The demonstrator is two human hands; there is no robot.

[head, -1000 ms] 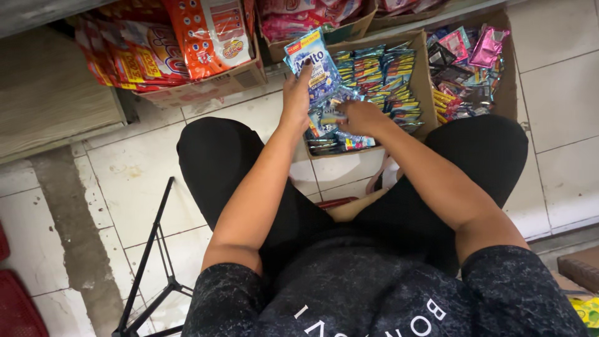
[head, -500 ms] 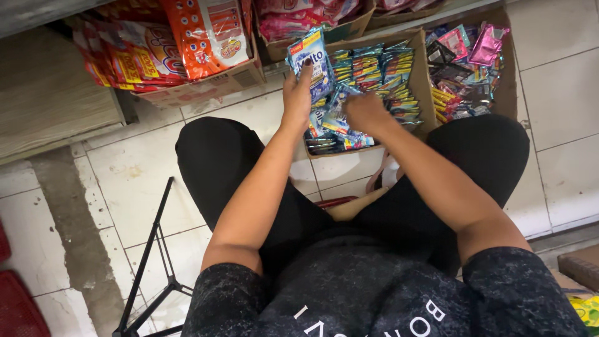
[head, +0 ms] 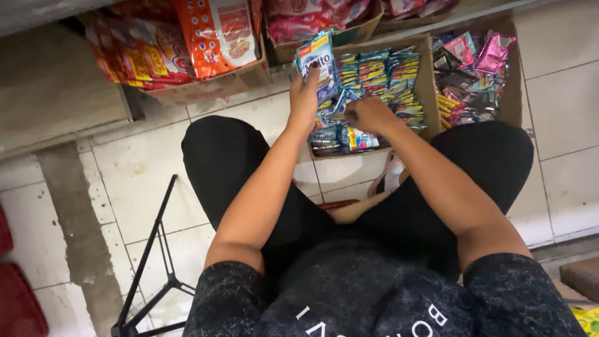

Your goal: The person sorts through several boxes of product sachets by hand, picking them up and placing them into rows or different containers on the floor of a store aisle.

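I squat over a cardboard box (head: 428, 80) packed with rows of small blue and green snack packets (head: 382, 73). My left hand (head: 304, 95) grips an upright blue packet (head: 317, 63) at the box's left end. My right hand (head: 368, 114) reaches into the box, fingers closed on the blue packets (head: 335, 126) lying at the front. My black-clad knees frame the box on both sides.
A box of pink and dark sachets (head: 474, 68) stands to the right. Orange and red snack bags (head: 215, 34) fill a box at the upper left. A black metal stand (head: 150, 256) rests on the white tiled floor (head: 134, 168) at the left.
My right hand has slid left and deeper among the front packets. My left hand keeps its hold on the upright blue packet, shifted slightly.
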